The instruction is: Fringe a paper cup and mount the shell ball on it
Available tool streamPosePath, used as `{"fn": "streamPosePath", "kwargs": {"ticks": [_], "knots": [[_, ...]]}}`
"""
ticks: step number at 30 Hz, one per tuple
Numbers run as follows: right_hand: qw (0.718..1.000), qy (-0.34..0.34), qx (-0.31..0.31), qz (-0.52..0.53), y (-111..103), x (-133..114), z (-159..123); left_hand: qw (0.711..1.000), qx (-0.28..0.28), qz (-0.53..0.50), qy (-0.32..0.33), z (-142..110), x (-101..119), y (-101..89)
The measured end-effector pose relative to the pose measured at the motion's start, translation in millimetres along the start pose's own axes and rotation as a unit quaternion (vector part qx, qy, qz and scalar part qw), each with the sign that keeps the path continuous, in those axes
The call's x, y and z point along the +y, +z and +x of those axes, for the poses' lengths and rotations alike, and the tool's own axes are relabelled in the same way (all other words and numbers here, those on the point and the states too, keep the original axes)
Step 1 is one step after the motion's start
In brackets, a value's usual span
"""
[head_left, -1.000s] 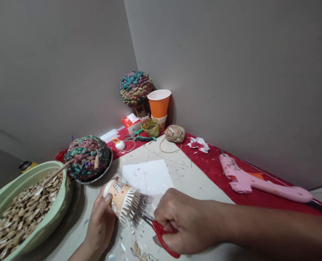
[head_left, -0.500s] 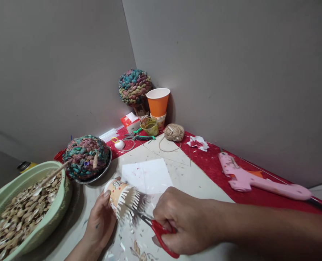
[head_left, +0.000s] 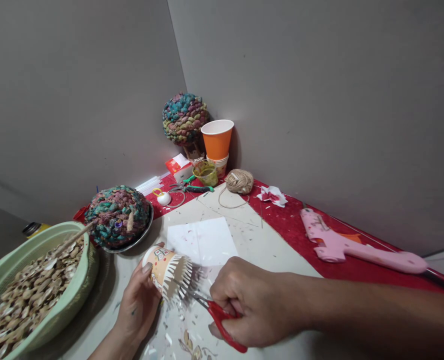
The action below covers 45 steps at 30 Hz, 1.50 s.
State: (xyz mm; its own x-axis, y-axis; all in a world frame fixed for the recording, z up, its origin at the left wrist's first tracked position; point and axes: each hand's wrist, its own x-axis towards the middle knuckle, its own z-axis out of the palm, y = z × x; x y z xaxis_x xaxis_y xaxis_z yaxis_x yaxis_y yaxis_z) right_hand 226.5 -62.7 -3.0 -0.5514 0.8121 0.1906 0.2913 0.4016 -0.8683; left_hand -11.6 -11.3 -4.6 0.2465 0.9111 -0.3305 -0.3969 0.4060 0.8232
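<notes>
My left hand [head_left: 139, 292] is wrapped round a printed paper cup [head_left: 159, 266], tilted on its side with its mouth toward the right. The cup's rim is cut into a fringe of narrow white strips. My right hand [head_left: 244, 305] grips red-handled scissors [head_left: 222, 322] by the loops. Their blades point left and reach the lower part of the fringe; the tips are hard to make out against it. Small paper scraps and shell pieces [head_left: 190, 345] lie on the table below the hands.
A green basket of shells [head_left: 85, 272] stands at the left, near a colourful shell-covered dome [head_left: 119, 215] in a metal bowl. Behind are a ball-topped ornament [head_left: 184, 120], orange cup [head_left: 217, 142], twine [head_left: 239, 181] and pliers [head_left: 197, 189]. A pink glue gun [head_left: 357, 245] lies right; white paper [head_left: 203, 240] sits mid-table.
The view has shifted very slightly. The cup has turned a little in my left hand, and the scissor blades have shifted slightly at its fringe. Both hands keep their holds.
</notes>
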Motion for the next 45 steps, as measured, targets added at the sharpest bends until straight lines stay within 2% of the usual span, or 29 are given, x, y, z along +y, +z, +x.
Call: {"fn": "streamPosePath", "kwargs": {"ticks": [10, 18, 30, 45], "knots": [[1.0, 0.002, -0.005, 0.017, -2, -3, 0, 1.0, 0.006, 0.012, 0.007, 3, 0, -2.5], [0.998, 0.053, -0.021, -0.01, -6, -11, 1, 1.0, 0.006, 0.005, 0.009, 2, 0, -3.7], [0.998, 0.064, -0.018, 0.009, -8, -15, 1, 1.0, 0.003, 0.024, 0.015, 2, 1, -5.1], [0.997, 0.072, -0.028, 0.0, -7, -13, 2, 1.0, -0.008, -0.011, 0.009, 1, 2, -1.6]]}}
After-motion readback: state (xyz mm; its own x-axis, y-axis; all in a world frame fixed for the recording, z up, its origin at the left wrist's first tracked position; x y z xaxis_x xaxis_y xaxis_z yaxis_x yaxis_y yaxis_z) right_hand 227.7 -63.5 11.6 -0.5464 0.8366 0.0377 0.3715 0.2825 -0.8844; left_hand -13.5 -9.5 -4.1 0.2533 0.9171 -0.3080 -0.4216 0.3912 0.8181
